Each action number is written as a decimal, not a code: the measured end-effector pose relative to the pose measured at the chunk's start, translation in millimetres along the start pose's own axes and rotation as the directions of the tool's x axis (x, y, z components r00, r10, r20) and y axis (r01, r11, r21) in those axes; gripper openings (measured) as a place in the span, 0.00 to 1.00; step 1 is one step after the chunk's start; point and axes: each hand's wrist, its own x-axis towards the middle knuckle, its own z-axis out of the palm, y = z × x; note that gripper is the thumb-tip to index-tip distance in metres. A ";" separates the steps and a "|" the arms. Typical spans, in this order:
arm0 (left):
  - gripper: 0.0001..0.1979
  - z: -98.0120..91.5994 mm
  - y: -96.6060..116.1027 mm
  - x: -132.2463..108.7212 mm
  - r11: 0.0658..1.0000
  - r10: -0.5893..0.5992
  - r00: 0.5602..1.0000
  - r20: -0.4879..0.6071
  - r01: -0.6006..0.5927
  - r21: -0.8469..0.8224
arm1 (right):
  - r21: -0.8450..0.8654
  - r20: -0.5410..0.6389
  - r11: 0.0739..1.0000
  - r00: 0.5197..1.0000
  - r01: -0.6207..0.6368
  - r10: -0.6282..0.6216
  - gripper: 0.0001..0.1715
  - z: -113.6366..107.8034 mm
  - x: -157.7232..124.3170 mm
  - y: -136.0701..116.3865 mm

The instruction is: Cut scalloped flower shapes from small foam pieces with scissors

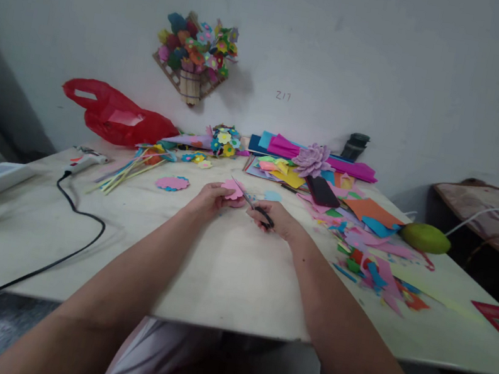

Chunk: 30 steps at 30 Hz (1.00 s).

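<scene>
Over the middle of the table, my left hand (210,199) is closed on the edge of a pink scalloped flower cutout (231,190). My right hand (275,218) grips a pair of scissors (264,215) with dark handles. The blades point up and to the left, against the right side of the pink cutout; whether they are parted I cannot make out. Left of my hands lie pink and blue scalloped cutouts (172,183), overlapping. A light blue paper piece (273,197) rests just behind my right hand.
Paper scraps (379,269), a dark phone (322,191) and a green fruit (426,238) are on the right. A glue gun (87,161) with its cord, thin sticks (129,176) and a red plastic bag (117,117) occupy the left. Coloured sheets (284,148) and a purple flower (312,160) stand behind.
</scene>
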 end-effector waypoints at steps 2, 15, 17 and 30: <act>0.05 0.2 0.0 0.3 1.000 -0.006 1.000 -0.001 0.006 -0.001 | 0.008 0.003 1.000 1.000 0.004 -0.004 0.13 0.1 0.0 0.2; 0.07 -1.2 -0.5 -1.6 0.997 -0.075 0.996 0.042 0.075 0.004 | 0.033 -0.073 0.999 0.997 -0.036 0.038 0.06 4.9 -7.3 -12.4; 0.08 -1.3 -0.4 -2.5 0.994 -0.103 0.994 0.045 0.101 0.040 | 0.029 -0.068 0.999 0.997 -0.032 0.034 0.07 4.1 -6.1 -11.1; 0.10 -5.6 -1.2 0.2 0.984 -0.085 0.989 0.120 0.064 0.168 | 0.009 0.002 1.000 1.000 0.002 -0.002 0.11 -2.0 -2.6 -1.2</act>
